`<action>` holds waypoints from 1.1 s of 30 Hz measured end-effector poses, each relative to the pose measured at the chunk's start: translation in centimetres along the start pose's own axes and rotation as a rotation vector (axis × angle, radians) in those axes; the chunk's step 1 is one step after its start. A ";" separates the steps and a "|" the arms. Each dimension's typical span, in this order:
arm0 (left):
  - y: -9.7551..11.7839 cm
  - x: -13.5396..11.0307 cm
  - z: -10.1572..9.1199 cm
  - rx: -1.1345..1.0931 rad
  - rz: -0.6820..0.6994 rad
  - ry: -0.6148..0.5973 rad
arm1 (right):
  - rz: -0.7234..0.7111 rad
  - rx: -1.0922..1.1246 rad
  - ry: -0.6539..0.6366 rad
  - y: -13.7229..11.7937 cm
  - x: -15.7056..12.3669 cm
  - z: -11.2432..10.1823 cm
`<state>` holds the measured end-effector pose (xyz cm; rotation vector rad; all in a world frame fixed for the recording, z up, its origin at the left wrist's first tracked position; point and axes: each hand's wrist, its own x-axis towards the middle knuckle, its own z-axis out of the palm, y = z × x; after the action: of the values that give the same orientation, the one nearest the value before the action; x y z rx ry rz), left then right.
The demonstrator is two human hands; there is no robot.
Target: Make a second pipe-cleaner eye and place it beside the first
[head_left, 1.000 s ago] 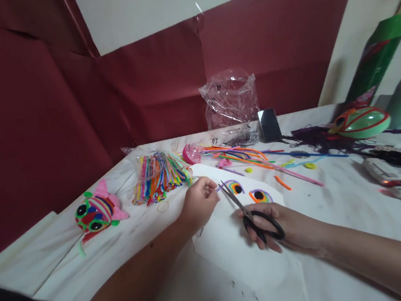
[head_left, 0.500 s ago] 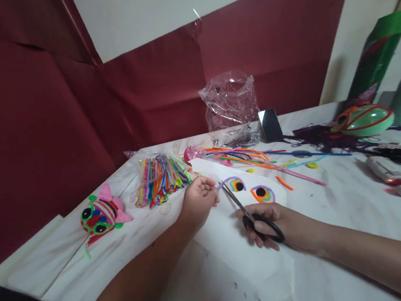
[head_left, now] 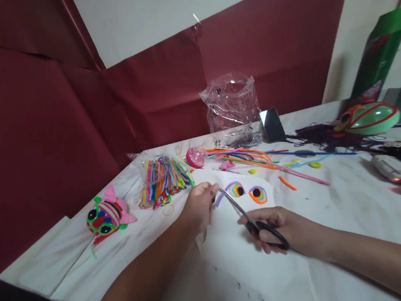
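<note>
My left hand (head_left: 201,201) is closed in a pinch at the left edge of a white sheet of paper (head_left: 240,236). On the sheet are two rainbow-coloured eye shapes with black centres, a left eye (head_left: 237,191) and a right eye (head_left: 257,193). A purple strip (head_left: 220,197) curves out from the left one, close to my left fingertips. My right hand (head_left: 274,231) grips black-handled scissors (head_left: 239,209), whose blades look nearly shut. Their tips lie at the purple strip, beside my left fingers; whether they touch it I cannot tell.
A decorated fish-like figure (head_left: 106,216) lies left. Behind my hands are a bag of pipe cleaners (head_left: 164,180), a pink cup-like piece (head_left: 195,157), loose pipe cleaners (head_left: 243,156) and a phone (head_left: 272,125). A green balloon figure (head_left: 373,118) and a glue gun (head_left: 394,169) lie right.
The paper with the eye shapes has shifted and tilted a little to the left. My left fingers have come up toward the scissor tips, and the purple strip shows longer.
</note>
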<state>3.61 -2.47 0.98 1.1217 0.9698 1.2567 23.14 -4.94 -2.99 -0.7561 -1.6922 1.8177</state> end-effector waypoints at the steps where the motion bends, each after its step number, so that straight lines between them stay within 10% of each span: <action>1: -0.1 -0.1 0.2 -0.027 -0.018 0.000 | -0.014 0.004 -0.009 -0.1 -0.1 0.1; 19: -0.2 -1.9 2.3 -0.313 -0.148 -0.199 | -0.189 0.046 -0.118 -0.6 -0.3 1.5; 33: -2.2 -1.2 2.0 -0.325 -0.169 -0.079 | -0.133 -0.245 0.005 -0.2 -0.9 1.3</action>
<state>5.90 -3.76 -0.78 0.8124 0.7514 1.1738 22.82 -6.46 -2.72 -0.7265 -1.9370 1.5358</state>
